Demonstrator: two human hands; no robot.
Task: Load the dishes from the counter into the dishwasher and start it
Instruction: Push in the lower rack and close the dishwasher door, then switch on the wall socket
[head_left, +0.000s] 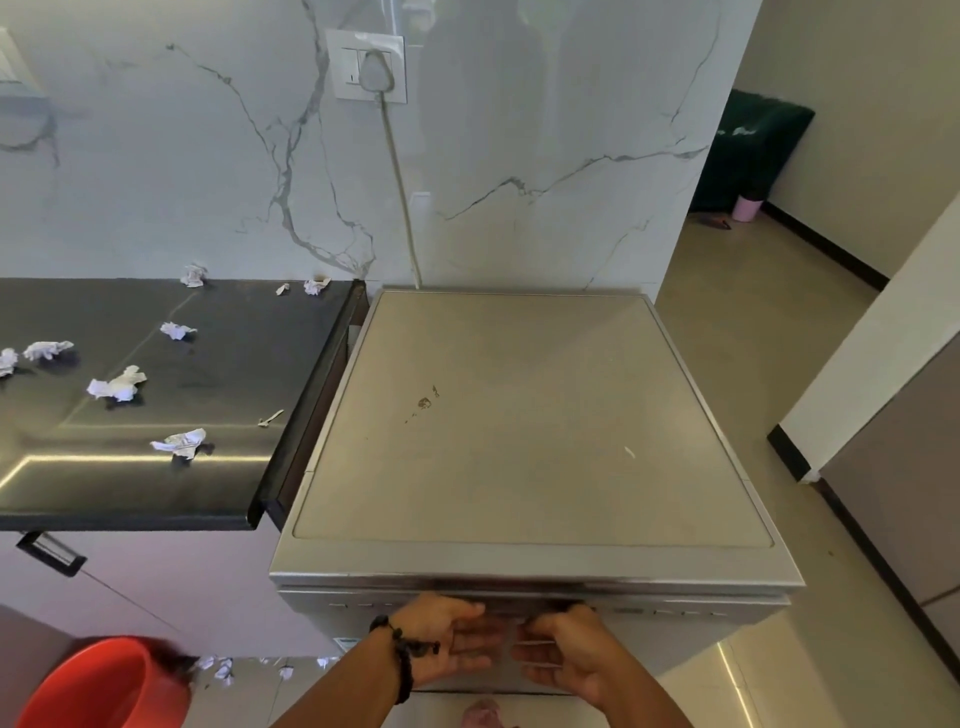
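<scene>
The silver dishwasher (524, 426) stands right of the black counter (218, 467), seen from above with its door up against the body. Both my hands are low on the door front, just under the control strip (675, 612). My left hand (447, 639), with a black wrist band, lies with straight fingers pointing right against the door. Facing it, my right hand (566, 654) has its fingers flat on the door, pointing left, its thumb up at the strip's lower edge. The fingertips nearly meet. No dishes show on the counter.
Several crumpled paper scraps (117, 385) lie on the counter, and more on the floor beside a red bucket (104, 686) at bottom left. A cable (400, 192) runs from the wall socket down behind the dishwasher. Tiled floor (753, 364) opens to the right.
</scene>
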